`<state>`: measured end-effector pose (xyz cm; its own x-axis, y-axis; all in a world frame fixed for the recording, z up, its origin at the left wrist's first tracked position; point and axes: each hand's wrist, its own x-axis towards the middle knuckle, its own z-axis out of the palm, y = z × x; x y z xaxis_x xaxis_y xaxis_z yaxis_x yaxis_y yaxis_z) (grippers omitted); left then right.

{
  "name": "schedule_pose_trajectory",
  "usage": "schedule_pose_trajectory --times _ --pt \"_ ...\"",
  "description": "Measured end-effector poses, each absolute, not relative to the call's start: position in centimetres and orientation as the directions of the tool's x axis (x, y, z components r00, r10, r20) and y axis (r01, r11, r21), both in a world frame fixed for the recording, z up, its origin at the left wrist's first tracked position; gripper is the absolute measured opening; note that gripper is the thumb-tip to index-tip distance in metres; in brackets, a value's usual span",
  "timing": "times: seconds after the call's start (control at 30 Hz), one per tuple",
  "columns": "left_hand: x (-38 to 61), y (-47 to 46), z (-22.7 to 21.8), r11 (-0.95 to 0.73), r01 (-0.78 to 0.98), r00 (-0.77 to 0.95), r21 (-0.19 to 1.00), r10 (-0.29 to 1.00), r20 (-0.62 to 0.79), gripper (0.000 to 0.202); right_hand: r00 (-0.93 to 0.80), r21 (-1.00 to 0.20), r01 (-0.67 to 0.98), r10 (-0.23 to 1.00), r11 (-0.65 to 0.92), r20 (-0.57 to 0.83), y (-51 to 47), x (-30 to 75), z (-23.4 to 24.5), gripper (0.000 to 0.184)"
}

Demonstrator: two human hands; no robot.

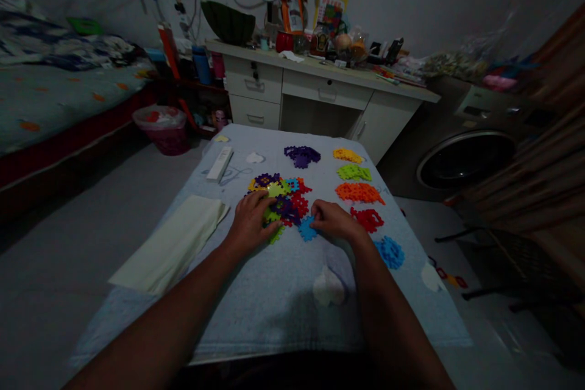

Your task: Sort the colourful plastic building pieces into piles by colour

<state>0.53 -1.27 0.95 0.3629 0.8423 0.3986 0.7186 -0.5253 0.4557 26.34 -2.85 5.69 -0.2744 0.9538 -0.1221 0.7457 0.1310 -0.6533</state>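
Observation:
A mixed heap of flat plastic pieces with notched edges [299, 202], purple, red, green, yellow and blue, lies mid-table. My left hand [249, 225] rests at the heap's left side, thumb and fingers apart, fingertips touching green and purple pieces. At the near right edge of the heap, my right hand [331, 218] has its fingers curled together in a pinch on a blue notched piece [306, 230]. Sorted by colour around the table are a purple pile [301, 156], a yellow pile [347, 155], a green pile [354, 172], an orange pile [359, 193], a red pile [367, 219] and a blue pile [390, 252].
A pale cloth [424, 292] with heart shapes covers the table. On its left lie a folded cream cloth [171, 244] and a white box [220, 164]. Beyond stand a cluttered desk [256, 82], a pink bin [167, 134] and a washing machine [461, 146].

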Motion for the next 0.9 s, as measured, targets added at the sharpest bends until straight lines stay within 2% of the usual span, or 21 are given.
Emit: schedule_pose_trajectory --times 0.13,0.3,0.43,0.57,0.77,0.9 --pt "0.5 -1.3 0.9 -0.520 0.706 0.363 0.482 0.849 0.385 0.049 -0.207 -0.750 0.654 0.977 0.099 -0.053 -2.6 27.6 6.0 0.013" --pt "0.4 -1.1 0.6 -0.533 0.692 0.382 0.487 0.843 0.378 0.051 -0.044 -0.772 0.629 0.995 0.093 0.084 -2.1 27.9 5.8 0.011" --pt "0.5 -1.2 0.9 -0.534 0.699 0.382 0.476 0.841 0.382 0.053 0.029 -0.733 0.668 0.980 0.128 0.198 -1.7 27.1 5.1 0.014" --pt "0.4 -1.2 1.2 -0.522 0.698 0.349 0.490 0.846 0.404 0.049 -0.043 -0.659 0.706 0.944 0.260 0.327 -1.5 26.6 4.6 0.022" --pt "0.2 -0.8 1.2 -0.466 0.711 0.275 0.527 0.874 0.401 0.044 -0.086 -0.675 0.683 0.948 0.279 0.305 -1.6 26.6 4.6 0.010" --pt "0.1 -0.8 1.3 -0.434 0.742 0.235 0.511 0.882 0.409 0.044 -0.016 -0.652 0.720 0.945 0.239 0.328 -1.6 26.6 4.0 0.024"
